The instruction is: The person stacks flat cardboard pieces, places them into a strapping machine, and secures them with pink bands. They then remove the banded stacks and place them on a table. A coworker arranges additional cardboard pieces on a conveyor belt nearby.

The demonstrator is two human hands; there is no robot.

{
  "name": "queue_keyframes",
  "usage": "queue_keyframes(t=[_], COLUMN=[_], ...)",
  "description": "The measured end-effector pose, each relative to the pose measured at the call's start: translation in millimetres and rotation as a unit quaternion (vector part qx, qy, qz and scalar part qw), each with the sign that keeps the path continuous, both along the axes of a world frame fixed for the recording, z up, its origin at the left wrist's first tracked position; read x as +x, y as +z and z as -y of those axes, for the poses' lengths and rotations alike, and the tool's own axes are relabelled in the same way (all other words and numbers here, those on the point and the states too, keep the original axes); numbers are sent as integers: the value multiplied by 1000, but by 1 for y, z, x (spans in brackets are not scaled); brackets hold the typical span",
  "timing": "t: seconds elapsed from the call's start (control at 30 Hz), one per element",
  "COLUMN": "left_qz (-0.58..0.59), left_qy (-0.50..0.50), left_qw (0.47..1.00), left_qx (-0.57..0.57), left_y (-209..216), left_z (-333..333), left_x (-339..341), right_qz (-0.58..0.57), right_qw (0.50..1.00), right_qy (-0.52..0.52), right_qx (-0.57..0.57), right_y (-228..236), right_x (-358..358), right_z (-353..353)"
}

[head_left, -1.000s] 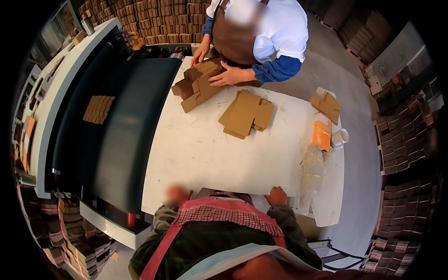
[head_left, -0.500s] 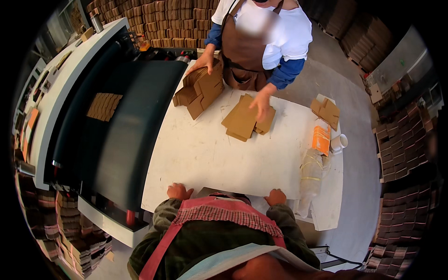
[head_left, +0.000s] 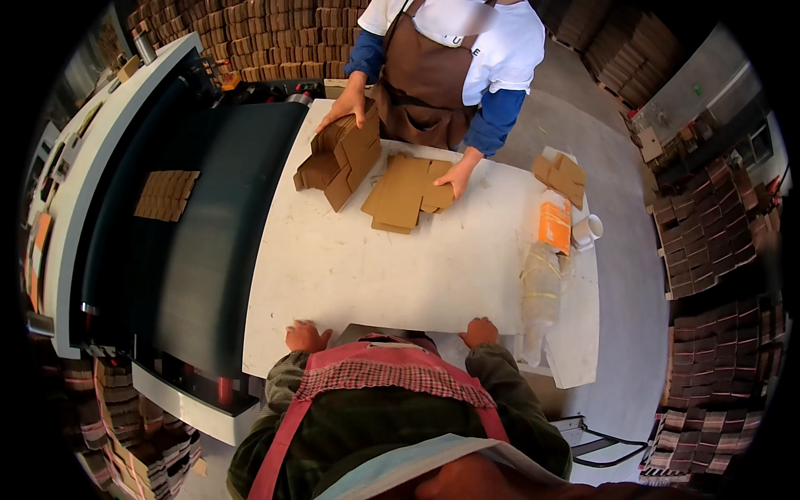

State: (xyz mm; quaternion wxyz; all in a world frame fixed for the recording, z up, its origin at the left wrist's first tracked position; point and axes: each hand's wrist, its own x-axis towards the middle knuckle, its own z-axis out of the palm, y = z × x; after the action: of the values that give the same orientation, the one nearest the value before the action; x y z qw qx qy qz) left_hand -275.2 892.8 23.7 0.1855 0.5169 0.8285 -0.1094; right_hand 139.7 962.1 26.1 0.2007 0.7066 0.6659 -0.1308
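My left hand [head_left: 308,336] rests on the near edge of the white table [head_left: 375,275], fingers apart and thumb out, holding nothing. Farther right along that edge lies my right hand [head_left: 479,332], also without anything in it, its thumb to the side. Across the table stands a person in a brown apron [head_left: 425,71]. One of that person's hands steadies an upright bundle of folded brown cardboard blanks [head_left: 354,158]. Their other hand touches the right side of some flat cardboard blanks [head_left: 396,196] lying on the table, well beyond my reach.
At left is a machine with a dark conveyor belt [head_left: 208,267], carrying a row of cardboard pieces [head_left: 167,196]. On the table's right side lie an orange pack [head_left: 554,227], a white roll [head_left: 587,231], a clear plastic bundle [head_left: 540,292] and more cardboard [head_left: 560,177]. Stacked cardboard [head_left: 258,37] lines the back.
The other person's hand has come down onto the flat blanks, which sit turned slightly differently. The whole view has shifted a little. My hands stay at the table edge.
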Motion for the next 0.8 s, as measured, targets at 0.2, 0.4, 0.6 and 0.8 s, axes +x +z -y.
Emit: queue_keyframes(t=[0.2,0.4,0.6,0.8], left_qz=[-6,7,1,-20], left_qy=[4,-5,-6,-3], left_qw=[1000,1000,1000,999], left_qx=[13,9,9,30], left_y=[-9,-5,-3,-10], left_z=[4,0,2,1], left_x=[-3,-4,-4,3], right_qz=[7,-11,-20,-19], right_qw=[1000,1000,1000,998], right_qy=[3,-6,20,52], right_qx=[-1,-12,-8,-32], right_y=[1,-10,-1,3], right_x=[-3,4,-2,5], right_z=[1,-1,-3,-8])
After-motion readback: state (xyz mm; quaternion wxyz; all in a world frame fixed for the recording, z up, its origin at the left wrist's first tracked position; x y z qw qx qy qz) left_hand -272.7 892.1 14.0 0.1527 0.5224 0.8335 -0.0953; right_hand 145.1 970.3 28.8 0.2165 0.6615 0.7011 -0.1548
